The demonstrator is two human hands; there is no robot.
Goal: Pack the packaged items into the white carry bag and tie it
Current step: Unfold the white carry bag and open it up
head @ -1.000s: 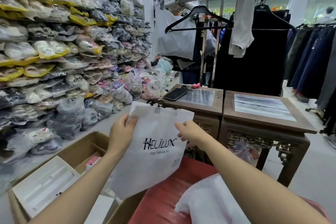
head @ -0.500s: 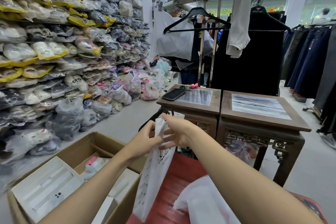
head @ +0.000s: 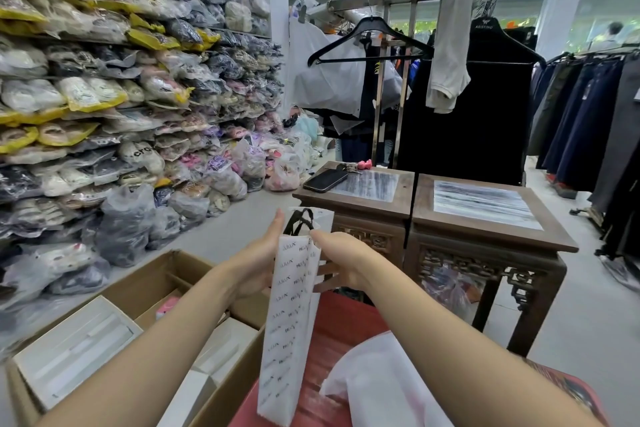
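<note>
A: Big stuff first?
B: Shelves [head: 104,97] stacked with bagged goods fill the left. A clothes rack [head: 408,0] stands at the back, with a black hanger [head: 370,42] and dark garments on it. Two carved wooden tables [head: 485,236] stand side by side in front of it.
A: Closer in?
B: Open cardboard box [head: 156,281] lower left, white boxes [head: 72,354] inside. Red surface [head: 339,340] beside it, under the arms.
A: Task thing?
B: White bag [head: 291,322] — held up edge-on over the red surface, centre frame, with its printed side fold facing the camera. Black handles [head: 301,218] poke out the top. A white wrapped package [head: 381,385] lies on the red surface, right of the bag's lower end.
A: Hands?
B: Left hand [head: 256,263] is flat on the bag's left face, fingers straight up, thumb hidden. Right hand [head: 343,260] is clamped on the bag's right side near the top — thumb at the rim, fingers curled behind.
A: Small stuff?
B: Dark phone [head: 325,180] on the table nearer the shelves.
</note>
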